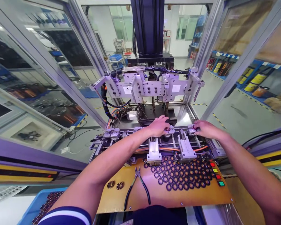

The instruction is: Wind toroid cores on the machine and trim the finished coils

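My left hand (159, 126) reaches over the machine's row of fixtures, its fingers closed around a small dark reddish part (168, 128) at a round metal holder (169, 132). Over at the right-hand holder (191, 130), my right hand (203, 128) has its fingertips pressed on another small reddish part (194, 127). Both parts are largely covered by the fingers. Two silver clamp blocks (154, 151) (187, 149) stand in front of the holders. Below them, many dark ring-shaped parts (178, 175) lie on the orange-brown panel (164, 200).
Pliers (137, 178) with dark handles lie on the panel beside two loose wound rings (115, 185). Coloured buttons (218, 177) line its right end. A blue bin (32, 207) of parts is at lower left. The machine head (152, 87) hangs beyond the hands, between metal frame posts.
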A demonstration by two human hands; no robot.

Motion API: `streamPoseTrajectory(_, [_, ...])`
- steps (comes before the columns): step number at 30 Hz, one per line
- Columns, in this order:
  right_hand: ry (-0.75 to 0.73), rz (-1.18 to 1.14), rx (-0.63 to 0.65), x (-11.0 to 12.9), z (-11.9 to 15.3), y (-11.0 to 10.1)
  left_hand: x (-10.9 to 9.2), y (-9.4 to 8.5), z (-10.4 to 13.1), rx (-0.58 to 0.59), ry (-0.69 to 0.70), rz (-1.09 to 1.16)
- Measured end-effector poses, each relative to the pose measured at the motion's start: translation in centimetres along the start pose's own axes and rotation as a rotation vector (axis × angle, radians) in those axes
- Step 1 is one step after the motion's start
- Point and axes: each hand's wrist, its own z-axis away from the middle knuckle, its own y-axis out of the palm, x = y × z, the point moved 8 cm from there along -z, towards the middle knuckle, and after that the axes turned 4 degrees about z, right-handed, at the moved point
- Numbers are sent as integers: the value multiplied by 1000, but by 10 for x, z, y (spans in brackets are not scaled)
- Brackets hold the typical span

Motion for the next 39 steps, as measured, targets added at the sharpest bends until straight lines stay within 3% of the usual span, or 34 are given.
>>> streamPoseTrajectory(4, [44, -97, 3, 0, -8, -18, -4, 1, 1, 27, -5, -30])
streamPoseTrajectory(7, [53, -187, -69, 12, -1, -38, -8, 3, 3, 46, 1, -58])
streamPoseTrajectory(10, [20, -274, -186, 49, 28, -49, -12, 8, 2, 67, 0, -68])
streamPoseTrajectory(13, [-146, -431, -290, 117, 71, -44, -17, 5, -1, 63, -5, -44])
streamPoseTrajectory(16, [-350, -547, -225, 193, 111, -12, -24, -17, 7, -7, -16, 2])
streamPoseTrajectory(18, [-418, -579, -141, 236, 126, 24, -28, -38, 32, -94, -27, 26])
streamPoseTrajectory(20, [-493, -535, -110, 273, 133, 65, -33, -55, 78, -219, -10, 62])
streamPoseTrajectory(22, [-588, -423, -125, 308, 134, 107, -38, -62, 146, -411, 50, 145])
streamPoseTrajectory(23, [-631, -377, -132, 324, 132, 127, -35, -54, 184, -474, 32, 185])
streamPoseTrajectory(25, [-708, -316, -137, 356, 125, 161, -15, -22, 259, -560, -179, 210])
streamPoseTrajectory(27, [-770, -283, -142, 383, 116, 184, 11, 25, 325, -593, -452, 185])
streamPoseTrajectory(29, [-806, -249, -152, 405, 108, 197, 27, 72, 368, -574, -554, 178])
streamPoseTrajectory(31, [-806, -228, -167, 419, 102, 201, 36, 111, 388, -534, -597, 189])
streamPoseTrajectory(34, [-770, -226, -192, 416, 101, 196, 43, 144, 393, -508, -637, 219])
streamPoseTrajectory(36, [-731, -237, -209, 397, 107, 187, 44, 153, 391, -520, -662, 234])
streamPoseTrajectory(39, [-614, -242, -259, 345, 124, 168, 39, 158, 388, -547, -659, 248])
